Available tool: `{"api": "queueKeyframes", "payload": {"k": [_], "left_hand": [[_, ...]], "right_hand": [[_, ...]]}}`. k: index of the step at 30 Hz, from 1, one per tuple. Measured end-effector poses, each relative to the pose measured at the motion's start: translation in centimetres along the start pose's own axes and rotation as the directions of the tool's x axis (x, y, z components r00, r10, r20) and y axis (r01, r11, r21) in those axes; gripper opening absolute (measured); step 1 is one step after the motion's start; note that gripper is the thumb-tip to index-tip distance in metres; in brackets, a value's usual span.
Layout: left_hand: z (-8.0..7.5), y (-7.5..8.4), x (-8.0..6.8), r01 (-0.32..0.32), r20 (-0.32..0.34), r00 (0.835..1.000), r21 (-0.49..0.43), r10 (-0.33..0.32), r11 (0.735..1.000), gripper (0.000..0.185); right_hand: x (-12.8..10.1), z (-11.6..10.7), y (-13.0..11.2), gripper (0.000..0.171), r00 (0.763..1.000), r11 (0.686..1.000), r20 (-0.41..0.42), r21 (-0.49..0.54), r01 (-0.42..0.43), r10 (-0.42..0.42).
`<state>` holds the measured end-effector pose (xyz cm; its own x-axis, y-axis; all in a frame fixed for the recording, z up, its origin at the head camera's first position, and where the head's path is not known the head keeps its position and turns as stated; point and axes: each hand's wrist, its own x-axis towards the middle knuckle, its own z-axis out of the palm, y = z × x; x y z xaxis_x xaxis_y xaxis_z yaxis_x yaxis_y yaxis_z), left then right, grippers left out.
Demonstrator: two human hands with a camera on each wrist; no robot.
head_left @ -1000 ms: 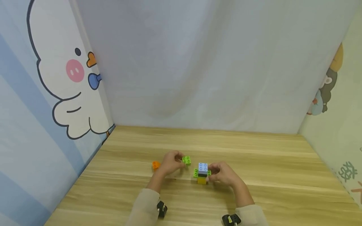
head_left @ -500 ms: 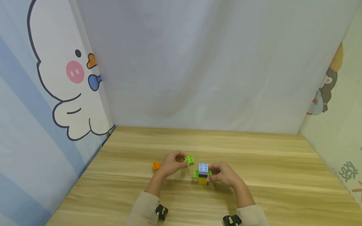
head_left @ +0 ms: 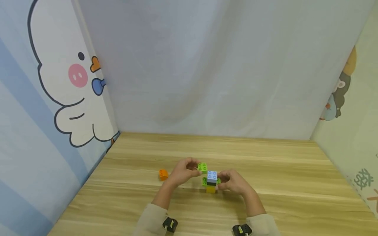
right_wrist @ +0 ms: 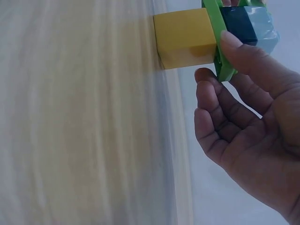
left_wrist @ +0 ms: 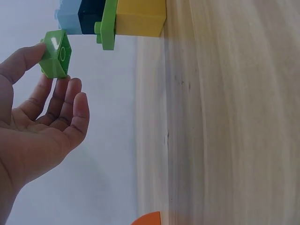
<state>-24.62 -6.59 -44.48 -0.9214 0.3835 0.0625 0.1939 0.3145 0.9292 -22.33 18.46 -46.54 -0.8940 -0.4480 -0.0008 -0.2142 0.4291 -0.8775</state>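
Observation:
A small brick stack (head_left: 211,182) stands on the wooden table (head_left: 265,170): yellow at the bottom, a green plate, a dark brick, a light blue brick (head_left: 211,175) on top. My right hand (head_left: 231,181) holds the stack from its right side, thumb on the green plate (right_wrist: 220,47). My left hand (head_left: 184,170) pinches a small green brick (head_left: 202,167) in the air, just left of and level with the stack's top. In the left wrist view that green brick (left_wrist: 56,54) sits at my fingertips, close to the stack (left_wrist: 112,18).
An orange brick (head_left: 163,174) lies on the table to the left of my left hand, its edge also showing as an orange brick (left_wrist: 147,219) in the left wrist view. Cloth walls close in the table at the back and on both sides.
My left hand has carried the green brick to the right and slightly up, from well left of the stack to right beside its top. The right hand and the stack have stayed put.

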Motion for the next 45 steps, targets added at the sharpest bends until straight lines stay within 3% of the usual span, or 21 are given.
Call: {"api": "queueKeyframes", "payload": {"k": [11,23,37,45], "left_hand": [[0.1,0.3,0.2,-0.024,-0.026,0.999,-0.027,0.024,0.999,0.033],[0.1,2.3,0.1,-0.098,-0.048,0.994,-0.033,0.096,0.995,0.03],[1.4,1.5,0.2,-0.141,0.026,0.989,-0.054,0.142,0.989,0.034],[1.8,1.6,0.1,-0.106,0.084,0.99,-0.059,0.111,0.993,0.033]], "right_hand": [[-0.2,-0.1,-0.3,0.033,1.0,1.0,-0.017,0.003,-0.013,0.013],[0.0,-0.3,-0.4,0.035,1.0,1.0,-0.004,0.01,-0.005,0.005],[-0.1,-0.1,-0.2,0.033,0.999,0.999,-0.011,0.016,-0.034,0.034],[-0.1,-0.2,-0.2,0.036,1.0,1.0,0.015,0.028,-0.014,0.014]]}}
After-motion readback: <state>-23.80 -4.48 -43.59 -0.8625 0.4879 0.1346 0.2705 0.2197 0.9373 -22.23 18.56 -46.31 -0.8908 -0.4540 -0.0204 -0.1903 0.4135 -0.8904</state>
